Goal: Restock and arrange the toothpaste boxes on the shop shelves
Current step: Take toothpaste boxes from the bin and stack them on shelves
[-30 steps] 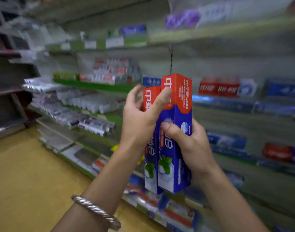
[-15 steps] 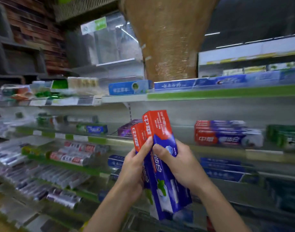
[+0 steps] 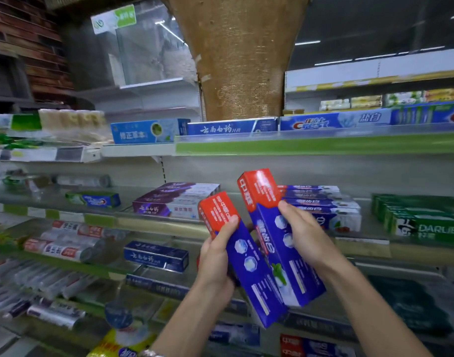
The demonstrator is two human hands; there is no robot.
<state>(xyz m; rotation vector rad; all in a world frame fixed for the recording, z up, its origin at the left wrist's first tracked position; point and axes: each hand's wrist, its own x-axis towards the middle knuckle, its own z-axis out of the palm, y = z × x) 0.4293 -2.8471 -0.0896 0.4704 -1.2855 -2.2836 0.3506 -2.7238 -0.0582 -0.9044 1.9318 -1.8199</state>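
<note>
While facing shelves, left hand [image 3: 215,258] is gripping red-and-blue toothpaste box [image 3: 249,266], fingers curling round it, thumb pressing on red end. Right hand [image 3: 305,235] is clutching second box [image 3: 277,253] just beside it, fingers wrapping round. Both boxes are tilting up-left, hanging in front of middle shelf [image 3: 156,226], near matching stack [image 3: 328,202]. Purple boxes [image 3: 174,199] sitting further left.

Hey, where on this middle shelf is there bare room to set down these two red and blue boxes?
Bare shelf shows between the purple boxes and the matching stack, partly hidden by your held boxes. Another patch lies between the green-blue box and the purple ones. Stack to green boxes is tight; the top shelf front row is full.
</note>
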